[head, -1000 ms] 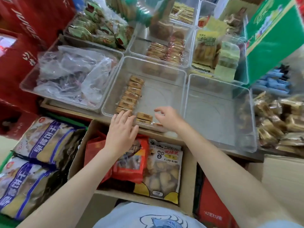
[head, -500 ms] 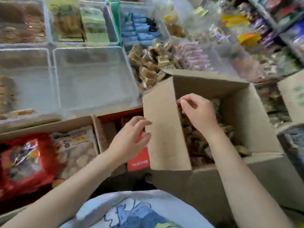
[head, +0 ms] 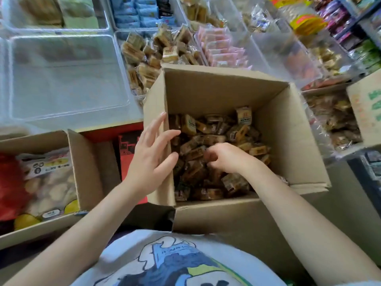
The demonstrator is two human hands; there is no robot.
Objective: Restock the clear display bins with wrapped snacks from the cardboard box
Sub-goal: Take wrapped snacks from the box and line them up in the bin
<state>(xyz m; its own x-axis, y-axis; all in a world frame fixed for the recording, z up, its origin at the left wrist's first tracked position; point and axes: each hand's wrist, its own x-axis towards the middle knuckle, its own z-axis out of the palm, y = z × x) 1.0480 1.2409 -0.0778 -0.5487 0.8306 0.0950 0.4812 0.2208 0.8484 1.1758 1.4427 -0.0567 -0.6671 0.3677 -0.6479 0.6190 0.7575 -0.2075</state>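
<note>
An open cardboard box [head: 216,89] stands in front of me, its bottom covered with small brown wrapped snacks [head: 208,141]. My right hand [head: 224,156] is down inside the box, fingers curled into the pile of wrapped snacks. My left hand [head: 151,155] is open, fingers spread, resting against the box's left wall at its rim. An empty clear display bin [head: 68,79] sits to the upper left. A clear bin of similar brown snacks [head: 144,56] lies just behind the box.
A second cardboard box [head: 86,162] at the left holds a red bag and a bag of biscuits. More clear bins with pink [head: 222,50] and blue [head: 140,13] packets fill the back. Another carton [head: 365,108] and bagged snacks stand at the right.
My view swung right from the clear bins to the cardboard box. My right hand dropped from the box's flap into the snacks. My left hand moved onto the box's left wall.
</note>
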